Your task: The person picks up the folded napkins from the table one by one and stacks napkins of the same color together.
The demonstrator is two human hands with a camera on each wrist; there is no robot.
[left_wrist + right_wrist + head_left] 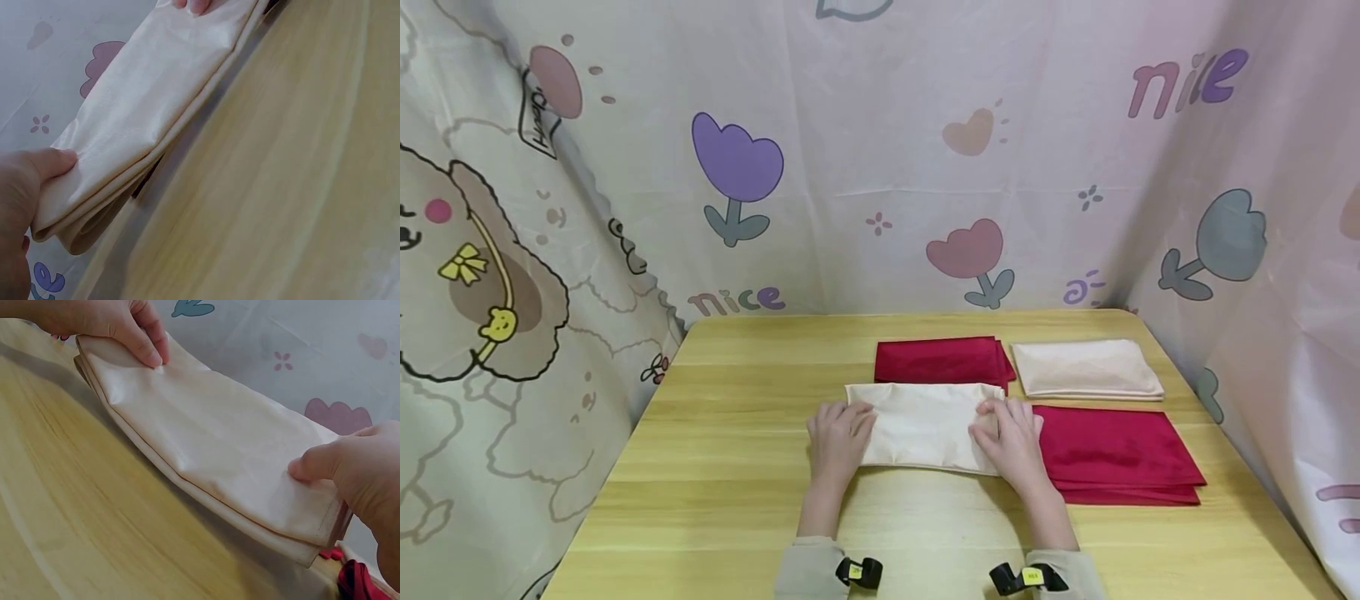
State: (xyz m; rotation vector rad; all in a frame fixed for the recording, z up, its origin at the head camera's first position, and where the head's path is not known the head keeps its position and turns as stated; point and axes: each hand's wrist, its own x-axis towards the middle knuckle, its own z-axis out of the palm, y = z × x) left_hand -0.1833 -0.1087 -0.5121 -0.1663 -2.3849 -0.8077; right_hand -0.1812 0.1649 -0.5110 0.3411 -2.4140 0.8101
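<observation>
A folded cream cloth (925, 427) is held level between both hands, raised off the wooden table in the wrist views. My left hand (838, 442) grips its left end, thumb on top, the other fingers mostly hidden under it. At the right end my right hand (1013, 442) grips it the same way. In the left wrist view the cloth (144, 94) shows several stacked layers along its near edge, with a loop of fabric hanging below the left hand (25, 194). The right wrist view shows the cloth (212, 444) with the right thumb pressed on its top.
Behind the held cloth lies a folded red cloth (936, 360). To its right is another folded cream cloth (1086, 368), and nearer, beside the right hand, a larger folded red cloth (1116, 450). A patterned curtain hangs behind the wooden table (700, 467) and at both sides.
</observation>
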